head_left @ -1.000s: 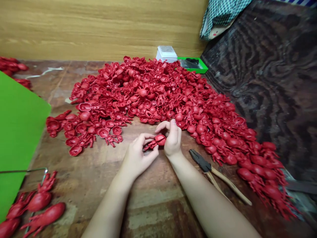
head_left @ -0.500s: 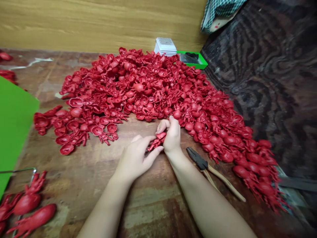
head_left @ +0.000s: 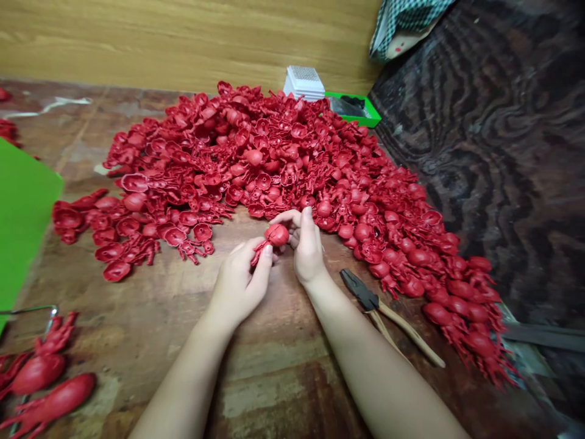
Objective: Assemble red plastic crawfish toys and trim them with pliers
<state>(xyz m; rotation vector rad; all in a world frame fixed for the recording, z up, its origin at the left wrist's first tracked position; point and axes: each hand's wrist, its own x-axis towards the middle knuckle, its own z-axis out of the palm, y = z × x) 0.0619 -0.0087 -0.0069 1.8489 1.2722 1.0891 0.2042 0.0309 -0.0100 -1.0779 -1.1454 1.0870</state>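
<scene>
A scarred wooden workbench (head_left: 283,366) is seen against a pale wood-grain wall (head_left: 183,42), and a large heap of red moulded plastic pieces (head_left: 256,158) is spread over its far half. One red piece (head_left: 276,235), with a round body and branching legs, is held in a narrow pinch between the left hand (head_left: 240,283) and the right hand (head_left: 307,247), above the bench and just short of the heap. The legs are pressed by the left thumb (head_left: 265,262), and the body rests against the right fingers (head_left: 287,217). Compared with the earlier frame, the piece is turned, with its round body now shown uppermost. The heap's near edge lies just beyond the right fingers. Wooden-handled pliers (head_left: 365,299) lie just right of the right forearm, and a green board (head_left: 22,225) is set well apart at the left edge.
</scene>
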